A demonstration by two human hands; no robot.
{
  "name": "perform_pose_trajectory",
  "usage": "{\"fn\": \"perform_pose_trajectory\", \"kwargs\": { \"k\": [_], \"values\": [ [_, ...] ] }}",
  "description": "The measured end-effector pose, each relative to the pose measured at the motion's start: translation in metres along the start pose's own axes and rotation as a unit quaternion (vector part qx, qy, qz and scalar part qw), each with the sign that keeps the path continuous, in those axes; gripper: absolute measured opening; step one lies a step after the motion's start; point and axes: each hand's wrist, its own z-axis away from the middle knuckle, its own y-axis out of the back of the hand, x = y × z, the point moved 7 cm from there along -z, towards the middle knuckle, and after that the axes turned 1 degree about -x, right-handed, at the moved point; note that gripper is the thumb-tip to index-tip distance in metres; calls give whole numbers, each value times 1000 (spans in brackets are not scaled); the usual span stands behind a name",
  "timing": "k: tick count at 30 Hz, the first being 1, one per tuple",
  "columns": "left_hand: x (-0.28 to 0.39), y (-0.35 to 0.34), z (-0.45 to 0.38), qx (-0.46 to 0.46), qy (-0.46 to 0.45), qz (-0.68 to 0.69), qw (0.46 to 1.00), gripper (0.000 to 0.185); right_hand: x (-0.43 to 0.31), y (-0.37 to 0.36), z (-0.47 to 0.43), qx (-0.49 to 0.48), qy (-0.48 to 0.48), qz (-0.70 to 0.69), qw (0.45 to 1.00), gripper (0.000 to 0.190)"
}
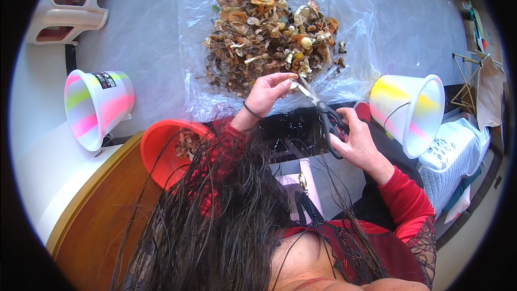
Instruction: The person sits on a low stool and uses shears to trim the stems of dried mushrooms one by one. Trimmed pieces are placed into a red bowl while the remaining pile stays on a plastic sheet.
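Note:
My left hand pinches a small pale mushroom between thumb and fingertips. In my right hand are black-handled scissors, with fingers at the handle loops. The scissor blades are apart and reach up to the mushroom; whether they touch it I cannot tell. Just beyond my hands lies a heap of mushrooms mixed with dry leaves, twigs and pine needles. It rests on a clear plastic sheet spread over the grey floor. A red bucket stands left of my left forearm, with mushroom pieces inside.
White buckets with bright colour streaks flank the sheet, one at the left and another at the right. A white plastic stool is at the upper left. Quilted bedding lies at the right. Long dark hair hangs across the lower view.

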Motion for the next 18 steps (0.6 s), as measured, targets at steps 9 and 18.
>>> {"fn": "perform_pose_trajectory", "kwargs": {
  "k": [9,18],
  "values": [
    [5,-14,4,-44,-24,-43,998,24,0,-2,1,-17,-6,16,1000,49],
    [-2,-9,1,-35,-2,-74,997,25,3,-5,0,-30,-7,2,1000,44]
  ]
}}
